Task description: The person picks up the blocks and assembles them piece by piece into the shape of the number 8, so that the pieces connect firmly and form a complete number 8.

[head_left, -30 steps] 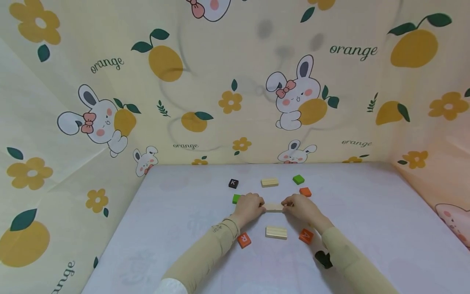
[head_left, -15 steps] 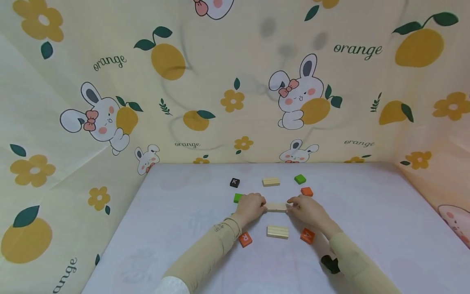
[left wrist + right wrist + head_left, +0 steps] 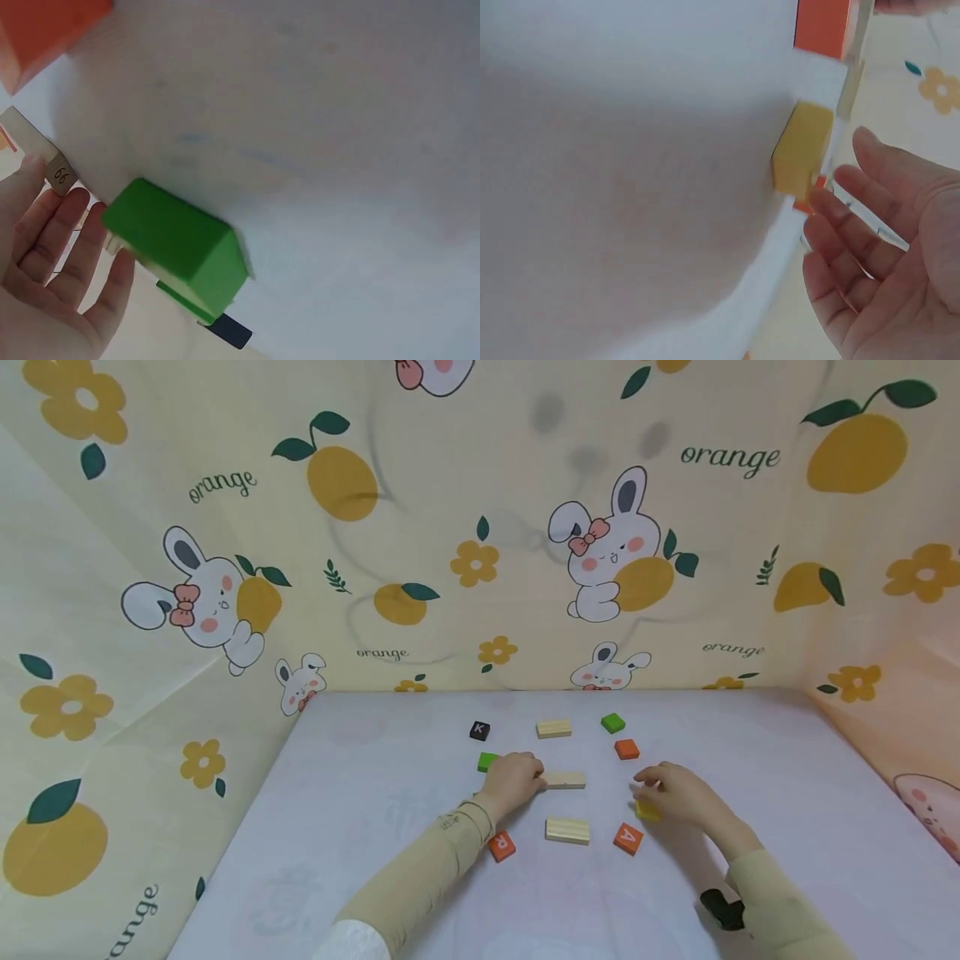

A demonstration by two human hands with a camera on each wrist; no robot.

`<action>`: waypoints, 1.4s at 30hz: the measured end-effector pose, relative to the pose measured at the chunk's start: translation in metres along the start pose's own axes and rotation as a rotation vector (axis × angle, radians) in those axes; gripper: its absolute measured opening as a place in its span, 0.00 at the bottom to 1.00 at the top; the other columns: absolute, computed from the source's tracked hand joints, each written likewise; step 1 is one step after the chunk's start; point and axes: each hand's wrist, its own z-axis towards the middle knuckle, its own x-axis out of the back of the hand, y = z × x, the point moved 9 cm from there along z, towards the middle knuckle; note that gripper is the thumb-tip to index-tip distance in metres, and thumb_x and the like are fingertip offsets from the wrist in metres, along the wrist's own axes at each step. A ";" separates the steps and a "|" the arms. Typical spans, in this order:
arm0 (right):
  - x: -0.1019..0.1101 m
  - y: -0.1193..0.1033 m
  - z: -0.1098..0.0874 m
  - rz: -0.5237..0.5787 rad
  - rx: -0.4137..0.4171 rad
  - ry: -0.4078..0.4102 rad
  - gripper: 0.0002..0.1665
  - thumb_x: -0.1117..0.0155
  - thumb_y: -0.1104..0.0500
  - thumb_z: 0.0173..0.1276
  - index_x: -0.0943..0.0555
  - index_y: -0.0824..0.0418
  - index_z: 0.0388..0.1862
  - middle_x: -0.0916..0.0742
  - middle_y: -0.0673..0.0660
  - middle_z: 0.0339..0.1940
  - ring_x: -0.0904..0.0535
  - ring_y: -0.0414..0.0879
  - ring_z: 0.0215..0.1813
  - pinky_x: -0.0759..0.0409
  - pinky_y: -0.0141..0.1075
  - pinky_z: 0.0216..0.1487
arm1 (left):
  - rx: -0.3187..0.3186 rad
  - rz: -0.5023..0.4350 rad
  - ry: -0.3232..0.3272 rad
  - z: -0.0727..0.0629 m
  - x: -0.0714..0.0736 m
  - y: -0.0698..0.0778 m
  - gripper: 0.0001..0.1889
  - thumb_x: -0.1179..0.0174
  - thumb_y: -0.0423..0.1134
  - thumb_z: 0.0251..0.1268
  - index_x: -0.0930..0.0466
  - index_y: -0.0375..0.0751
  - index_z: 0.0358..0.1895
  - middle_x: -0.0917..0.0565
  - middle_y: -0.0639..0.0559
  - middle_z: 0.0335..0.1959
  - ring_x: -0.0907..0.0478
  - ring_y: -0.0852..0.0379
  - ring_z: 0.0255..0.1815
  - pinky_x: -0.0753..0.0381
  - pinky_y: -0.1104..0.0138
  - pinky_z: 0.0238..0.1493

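My left hand [image 3: 513, 781] pinches the left end of the middle wooden block [image 3: 566, 780], a pale plank lying flat on the table. In the left wrist view, thumb and fingers meet at that block's numbered end [image 3: 60, 175], and a green block [image 3: 172, 232] stands beside the fingertips. My right hand [image 3: 682, 795] holds nothing; its fingers are loosely bent over a yellow block [image 3: 647, 811], partly covering it in the head view. The right wrist view shows the yellow block [image 3: 802, 146] just off the fingertips.
Wooden blocks lie in front [image 3: 567, 832] and behind [image 3: 553, 728]. Around them sit a black K tile [image 3: 479, 731], green tiles [image 3: 612, 722] [image 3: 487, 762], an orange tile [image 3: 627, 749], and orange R [image 3: 502, 846] and A [image 3: 627, 838] tiles. A patterned cloth [image 3: 420, 485] walls the back.
My right hand has let go of the middle block's right end and moved right, over to the yellow block. The left hand stays on the block's left end.
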 end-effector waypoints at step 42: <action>-0.007 0.021 -0.009 0.078 -0.018 -0.040 0.16 0.30 0.58 0.55 0.18 0.61 0.43 0.17 0.53 0.36 0.27 0.46 0.38 0.26 0.38 0.39 | 0.101 -0.036 -0.143 0.017 -0.001 -0.002 0.09 0.35 0.50 0.54 0.15 0.52 0.35 0.14 0.60 0.35 0.22 0.62 0.35 0.26 0.69 0.35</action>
